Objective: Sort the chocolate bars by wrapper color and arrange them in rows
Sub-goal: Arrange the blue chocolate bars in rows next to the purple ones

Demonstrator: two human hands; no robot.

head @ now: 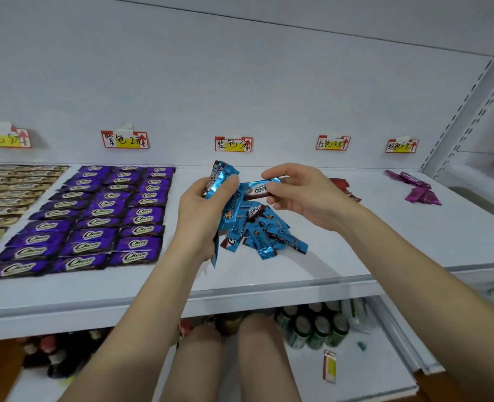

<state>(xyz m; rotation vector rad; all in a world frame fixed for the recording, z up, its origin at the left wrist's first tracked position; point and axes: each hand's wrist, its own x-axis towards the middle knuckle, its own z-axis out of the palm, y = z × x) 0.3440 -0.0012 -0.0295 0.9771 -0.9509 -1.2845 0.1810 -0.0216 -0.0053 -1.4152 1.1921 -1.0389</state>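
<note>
Several blue chocolate bars (224, 177) sit clasped in the grip of the left hand (208, 207), the right hand (295, 192) pinching another above the loose pile (266, 236) on the shelf (355, 242); we advise squaring edges before laying rows.

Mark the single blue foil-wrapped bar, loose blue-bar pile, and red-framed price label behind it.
single blue foil-wrapped bar (257, 190): head view, wrapper middle.
loose blue-bar pile (269, 233): head view, pile centre.
red-framed price label (233, 144): head view, label middle.

Loose blue bars (264, 232) beside neat purple rows (95, 216)
</note>
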